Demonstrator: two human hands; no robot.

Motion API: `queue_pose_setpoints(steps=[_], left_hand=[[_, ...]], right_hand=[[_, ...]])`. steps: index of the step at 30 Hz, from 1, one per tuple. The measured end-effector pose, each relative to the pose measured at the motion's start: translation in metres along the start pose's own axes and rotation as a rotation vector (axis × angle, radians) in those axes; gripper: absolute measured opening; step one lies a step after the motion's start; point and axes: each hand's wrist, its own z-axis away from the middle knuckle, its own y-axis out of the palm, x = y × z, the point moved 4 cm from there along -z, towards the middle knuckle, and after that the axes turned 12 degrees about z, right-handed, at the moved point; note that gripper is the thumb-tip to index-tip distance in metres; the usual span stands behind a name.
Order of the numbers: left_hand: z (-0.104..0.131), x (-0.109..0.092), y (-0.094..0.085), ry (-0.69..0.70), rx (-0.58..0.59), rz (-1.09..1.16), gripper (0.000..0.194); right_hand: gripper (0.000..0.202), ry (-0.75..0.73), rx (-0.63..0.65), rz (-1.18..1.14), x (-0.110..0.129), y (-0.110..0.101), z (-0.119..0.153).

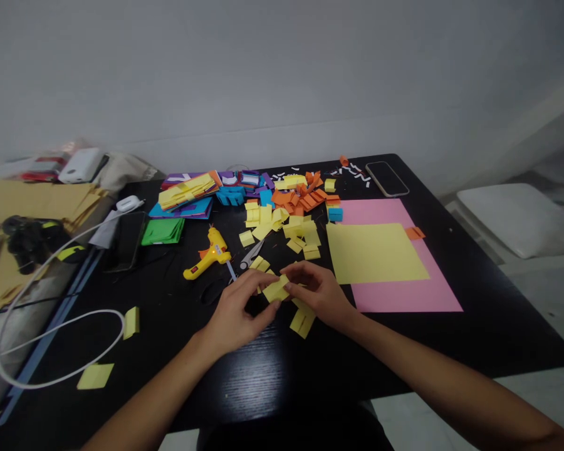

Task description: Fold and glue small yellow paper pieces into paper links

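Between both hands, just above the black table, is a small yellow piece of paper [276, 289]. The fingers and thumb of my left hand [239, 311] pinch its left side, while my right hand [320, 293] grips its right edge. Below my right hand lies another folded yellow paper piece [302, 323]. Beyond the hands spreads a loose pile of yellow paper pieces [305, 233]. Scissors [251, 255] lie partly hidden behind my left hand, and a yellow glue gun [210, 255] rests to their left.
On the right, a yellow sheet [378, 254] lies over a pink sheet [407, 297], with a phone [387, 178] behind. Orange paper pieces [301, 200] and a green paper bundle [163, 232] lie farther back. A white cable [61, 379] loops over the left side near a dark phone [126, 241].
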Motion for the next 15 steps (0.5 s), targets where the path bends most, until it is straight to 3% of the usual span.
queue_pose_setpoints(steps=[8, 15], left_hand=[[0.0013, 0.0014, -0.0026, 0.031, -0.072, -0.028, 0.018], [0.0015, -0.0025, -0.0004, 0.117, -0.069, -0.032, 0.021]], right_hand=[[0.026, 0.01, 0.065, -0.088, 0.0023, 0.0044, 0.002], [0.024, 0.07, -0.001, -0.03, -0.0038, 0.0026, 0.0008]])
